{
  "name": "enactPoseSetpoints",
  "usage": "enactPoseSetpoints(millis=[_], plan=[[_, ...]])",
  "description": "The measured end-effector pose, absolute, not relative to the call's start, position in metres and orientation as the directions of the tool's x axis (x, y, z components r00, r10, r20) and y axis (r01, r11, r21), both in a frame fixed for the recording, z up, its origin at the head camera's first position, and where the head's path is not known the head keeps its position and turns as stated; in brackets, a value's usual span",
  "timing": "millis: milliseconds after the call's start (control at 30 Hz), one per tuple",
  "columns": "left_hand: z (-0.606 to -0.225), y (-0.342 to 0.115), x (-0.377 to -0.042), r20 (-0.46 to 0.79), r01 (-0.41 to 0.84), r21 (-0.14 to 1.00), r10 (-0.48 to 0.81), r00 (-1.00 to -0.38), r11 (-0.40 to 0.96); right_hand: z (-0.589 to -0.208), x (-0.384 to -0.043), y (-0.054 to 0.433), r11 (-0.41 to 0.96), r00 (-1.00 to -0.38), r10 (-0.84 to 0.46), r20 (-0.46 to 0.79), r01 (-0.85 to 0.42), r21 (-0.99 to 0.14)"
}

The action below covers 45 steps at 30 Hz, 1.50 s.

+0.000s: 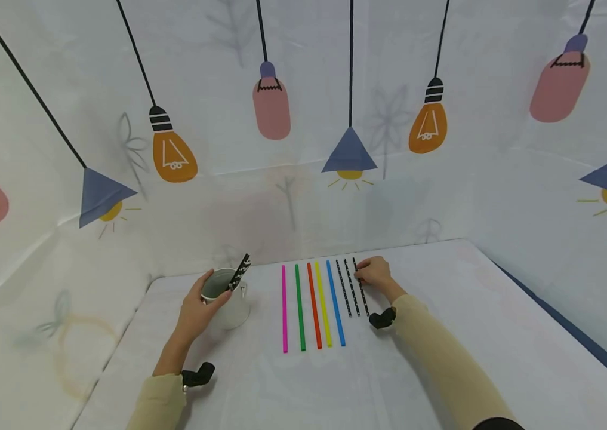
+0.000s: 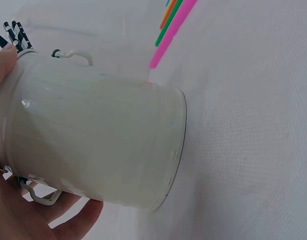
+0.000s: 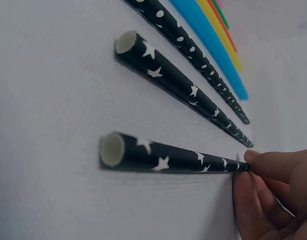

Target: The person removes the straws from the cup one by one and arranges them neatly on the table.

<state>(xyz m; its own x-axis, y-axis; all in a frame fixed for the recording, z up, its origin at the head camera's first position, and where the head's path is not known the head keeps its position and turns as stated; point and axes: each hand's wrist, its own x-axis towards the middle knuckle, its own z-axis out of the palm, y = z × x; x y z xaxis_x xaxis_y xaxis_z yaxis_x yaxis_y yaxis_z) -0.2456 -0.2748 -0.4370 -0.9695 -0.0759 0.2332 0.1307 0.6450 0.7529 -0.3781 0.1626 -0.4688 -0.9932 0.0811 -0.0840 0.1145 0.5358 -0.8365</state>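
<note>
From here, the right hand (image 1: 377, 273) pinches a black, white-starred straw (image 3: 176, 157); the left hand (image 1: 194, 310) grips a white bucket (image 2: 98, 135). Between them lie 7 more straws (image 1: 323, 304), 5 plain-coloured.

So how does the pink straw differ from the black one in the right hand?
The pink straw is plain; the black straw has white stars. The pink straw looks longer than the black straw. No hand touches the pink straw, while the right hand pinches the black straw near one end. Both are straight and thin.
</note>
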Motion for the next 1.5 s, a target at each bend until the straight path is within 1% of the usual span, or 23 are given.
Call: enactPoseSetpoints(millis=[200, 433, 600, 700, 900, 1500], plan=[[-0.4348, -0.2753, -0.248, 0.245, 0.141, 0.748, -0.073, -0.967, 0.648, -0.4615, -0.3808, 0.1627, 0.547, -0.992, 0.084, -0.093, 0.123, -0.828], [-0.4372, -0.2802, -0.2444, 0.238, 0.128, 0.738, -0.078, -0.968, 0.662, -0.4653, -0.3799, 0.1582, 0.534, -0.989, 0.09, -0.115, 0.145, -0.833], [-0.4356, -0.2802, -0.2463, 0.254, 0.151, 0.738, -0.064, -0.965, 0.657, -0.4654, -0.3803, 0.1572, 0.524, -0.987, 0.123, -0.106, 0.155, -0.838], [-0.4367, -0.281, -0.2441, 0.26, 0.149, 0.735, -0.072, -0.963, 0.662, -0.4662, -0.3786, 0.1559, 0.523, -0.986, 0.116, -0.117, 0.161, -0.837], [-0.4418, -0.2822, -0.2396, 0.246, 0.137, 0.739, -0.075, -0.966, 0.659, -0.4675, -0.3742, 0.154, 0.514, -0.982, 0.117, -0.145, 0.185, -0.838], [-0.4402, -0.2777, -0.2458, 0.239, 0.13, 0.739, -0.076, -0.968, 0.661, -0.4631, -0.3751, 0.1589, 0.5, -0.978, 0.136, -0.156, 0.204, -0.841]])
